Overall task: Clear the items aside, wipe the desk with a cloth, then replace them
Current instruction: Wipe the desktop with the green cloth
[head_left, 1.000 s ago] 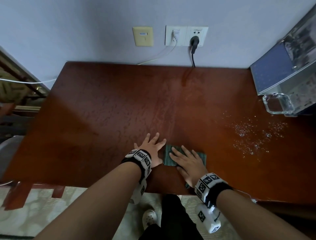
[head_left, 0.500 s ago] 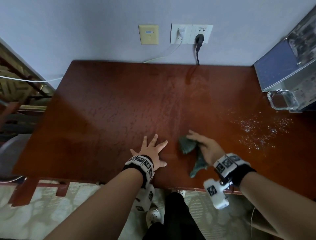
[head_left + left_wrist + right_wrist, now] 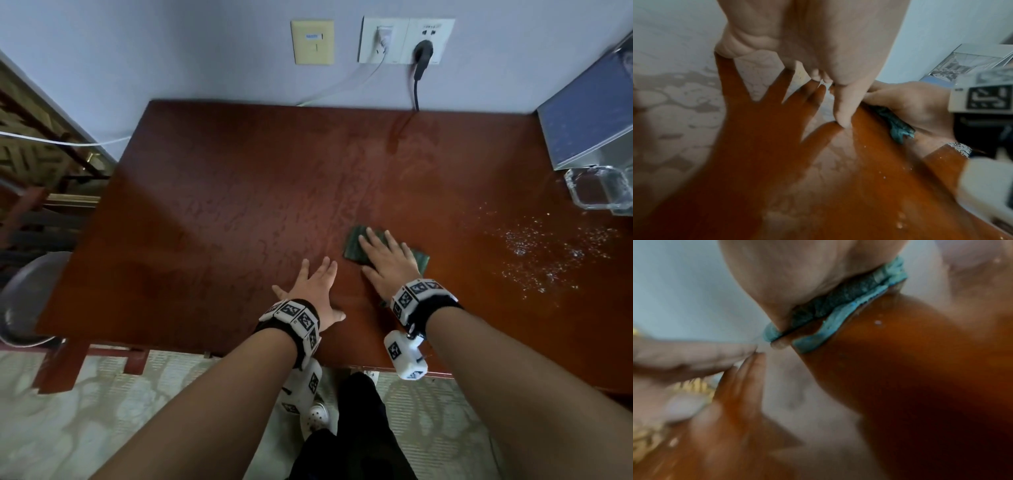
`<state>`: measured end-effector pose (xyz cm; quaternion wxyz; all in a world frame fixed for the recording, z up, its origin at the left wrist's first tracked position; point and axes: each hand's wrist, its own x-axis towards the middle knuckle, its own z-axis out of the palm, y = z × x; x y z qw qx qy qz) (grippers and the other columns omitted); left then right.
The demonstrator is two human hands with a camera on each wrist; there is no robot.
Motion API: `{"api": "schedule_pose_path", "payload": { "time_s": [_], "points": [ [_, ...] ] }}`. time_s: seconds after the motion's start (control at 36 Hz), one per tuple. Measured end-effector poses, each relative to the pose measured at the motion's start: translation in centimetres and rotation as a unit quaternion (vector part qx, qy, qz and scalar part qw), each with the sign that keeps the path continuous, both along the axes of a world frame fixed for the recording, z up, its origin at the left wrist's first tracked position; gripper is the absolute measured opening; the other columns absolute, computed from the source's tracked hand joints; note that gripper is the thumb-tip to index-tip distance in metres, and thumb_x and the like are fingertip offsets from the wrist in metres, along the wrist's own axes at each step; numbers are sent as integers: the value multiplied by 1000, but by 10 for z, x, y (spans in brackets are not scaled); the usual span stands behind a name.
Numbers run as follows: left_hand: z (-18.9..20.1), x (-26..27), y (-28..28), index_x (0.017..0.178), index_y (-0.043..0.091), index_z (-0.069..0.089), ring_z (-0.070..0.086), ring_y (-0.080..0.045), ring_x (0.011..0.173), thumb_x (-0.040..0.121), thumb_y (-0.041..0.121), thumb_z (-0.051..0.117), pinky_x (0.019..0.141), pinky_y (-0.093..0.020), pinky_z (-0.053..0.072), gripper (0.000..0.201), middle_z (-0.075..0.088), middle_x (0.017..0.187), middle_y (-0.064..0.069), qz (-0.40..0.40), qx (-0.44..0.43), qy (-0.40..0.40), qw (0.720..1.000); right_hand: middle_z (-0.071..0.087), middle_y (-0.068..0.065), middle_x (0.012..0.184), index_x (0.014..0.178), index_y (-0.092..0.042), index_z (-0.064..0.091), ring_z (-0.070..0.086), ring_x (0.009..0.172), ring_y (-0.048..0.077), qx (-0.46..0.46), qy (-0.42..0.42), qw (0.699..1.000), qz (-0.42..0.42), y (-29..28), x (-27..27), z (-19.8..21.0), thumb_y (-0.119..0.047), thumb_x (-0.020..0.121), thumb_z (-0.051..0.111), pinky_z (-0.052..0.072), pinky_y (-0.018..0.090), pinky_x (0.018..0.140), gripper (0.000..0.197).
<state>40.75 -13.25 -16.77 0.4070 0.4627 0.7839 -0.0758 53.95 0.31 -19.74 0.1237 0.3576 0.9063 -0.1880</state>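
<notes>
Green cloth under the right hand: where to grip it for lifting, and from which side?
Probably the far-left corner of the cloth, coming from above on the wall side. The cloth lies flat on the desk with the right hand pressing open on its middle; that corner pokes out past the fingertips, so a pinch there looks easiest.

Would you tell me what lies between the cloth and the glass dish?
Scattered white specks on bare desk, in the head view.
</notes>
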Motion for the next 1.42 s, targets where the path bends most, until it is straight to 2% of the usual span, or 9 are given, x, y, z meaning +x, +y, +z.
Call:
{"api": "schedule_pose_path", "payload": {
  "time_s": [0.17, 0.5, 0.56, 0.64, 0.72, 0.81, 0.97, 1.22, 1.42],
  "points": [
    [-1, -4, 0, 157, 36, -6, -17, -13, 151, 102, 10, 43, 111, -76, 8, 78, -16, 162, 23, 8, 4, 10, 1000, -11, -26, 151, 149, -43, 6, -12, 145, 12, -30, 36, 990, 130, -30, 26, 1, -28, 100, 39, -7, 41, 116, 62],
    [2, -6, -6, 158, 32, 1, -13, -15, 152, 99, 0, 39, 115, -69, 12, 77, -13, 164, 17, -23, 0, 19, 1000, 6, -29, 151, 145, -40, 29, -12, 142, 0, -164, 30, 964, 206, -71, 90, 23, -2, 94, 48, -13, 32, 116, 66],
    [2, -7, -7, 158, 32, 1, -13, -15, 152, 100, 0, 38, 116, -69, 11, 77, -14, 164, 18, -25, -2, 20, 999, 16, -25, 152, 142, -38, 36, -3, 144, 1, -202, 60, 965, 158, -67, 100, 30, 7, 91, 49, -7, 33, 119, 69],
    [1, -6, -7, 158, 33, -1, -14, -15, 152, 100, 0, 38, 116, -69, 10, 77, -16, 164, 18, -25, -8, 19, 999, 35, -19, 145, 132, -31, 51, 15, 144, 7, -284, 189, 934, -103, -67, 118, 40, 10, 88, 47, 5, 31, 120, 60],
    [-1, -5, -7, 158, 33, -1, -14, -16, 152, 101, 1, 38, 115, -69, 10, 77, -16, 163, 18, -22, -6, 24, 999, 32, -18, 147, 136, -30, 47, 19, 144, 12, -154, 268, 918, -249, -71, 137, 37, 5, 92, 44, 9, 29, 117, 56],
    [-3, -4, -8, 158, 33, -1, -15, -16, 152, 101, 1, 38, 115, -70, 9, 77, -16, 164, 17, -17, -1, 27, 999, 17, -11, 157, 148, -26, 29, 7, 147, 18, -46, 153, 938, -309, -72, 140, 21, -4, 98, 36, 7, 44, 120, 55],
    [-2, -9, -10, 159, 30, 1, -12, -16, 152, 102, 2, 36, 117, -67, 10, 73, -14, 164, 15, -23, -6, 16, 1000, -11, -3, 160, 153, -22, -2, -8, 147, 25, -7, -26, 935, -353, -109, 91, 3, -44, 99, 29, 3, 45, 119, 66],
    [-3, -19, -20, 159, 25, 0, 1, -17, 153, 100, -2, 37, 121, -53, 15, 75, -5, 167, 7, 39, 73, -5, 997, -14, -11, 158, 152, -30, 0, -14, 146, 20, -26, 26, 998, -58, -128, 15, 5, -42, 100, 31, -5, 42, 116, 63],
    [1, -21, -30, 159, 32, 0, -9, -15, 153, 105, 14, 35, 120, -62, 9, 66, -10, 165, 14, 25, 69, 57, 996, -5, -17, 158, 151, -35, 10, -12, 145, 16, -17, 42, 983, 180, -126, 31, 3, -36, 100, 37, -10, 39, 113, 58]
  ]
}}
